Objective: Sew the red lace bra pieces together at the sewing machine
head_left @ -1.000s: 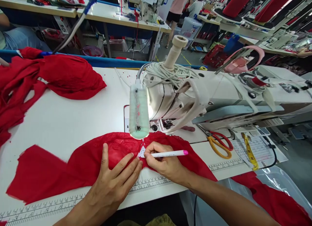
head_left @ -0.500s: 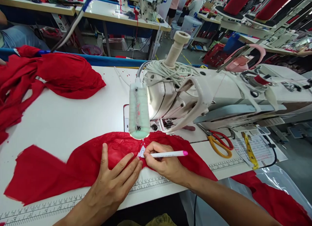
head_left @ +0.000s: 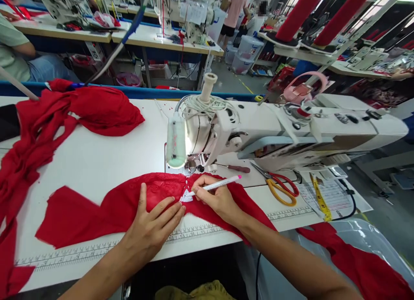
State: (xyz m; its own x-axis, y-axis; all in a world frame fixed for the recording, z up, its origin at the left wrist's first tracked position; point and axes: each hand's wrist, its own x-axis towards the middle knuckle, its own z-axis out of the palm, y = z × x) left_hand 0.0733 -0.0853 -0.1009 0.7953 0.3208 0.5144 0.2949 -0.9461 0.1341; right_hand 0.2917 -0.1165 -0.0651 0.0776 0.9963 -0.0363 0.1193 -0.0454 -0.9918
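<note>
A red lace-edged fabric piece (head_left: pixel 119 205) lies spread on the white sewing table, in front of the sewing machine. Flat on it rests my left hand (head_left: pixel 155 224), fingers stretched, the tips beside a small white triangular template (head_left: pixel 186 196) with marks on it. My right hand (head_left: pixel 216 200) grips a white marker pen (head_left: pixel 221 183) with a pink end. The pen leans toward the template's right side; its tip is partly hidden by my fingers, so contact is unclear.
The sewing machine (head_left: pixel 258 127) and its lamp (head_left: pixel 176 142) stand just behind the fabric. Scissors (head_left: pixel 278 185), a screwdriver (head_left: pixel 239 168) and a yellow tape measure (head_left: pixel 321 198) lie to the right. Red cloth is heaped (head_left: pixel 106 110) at left; a clear bin (head_left: pixel 371 235) sits lower right.
My head view has shifted, showing more of the room. The marker has tilted and its tip sits a little higher on the template. My left hand stays flat on the fabric.
</note>
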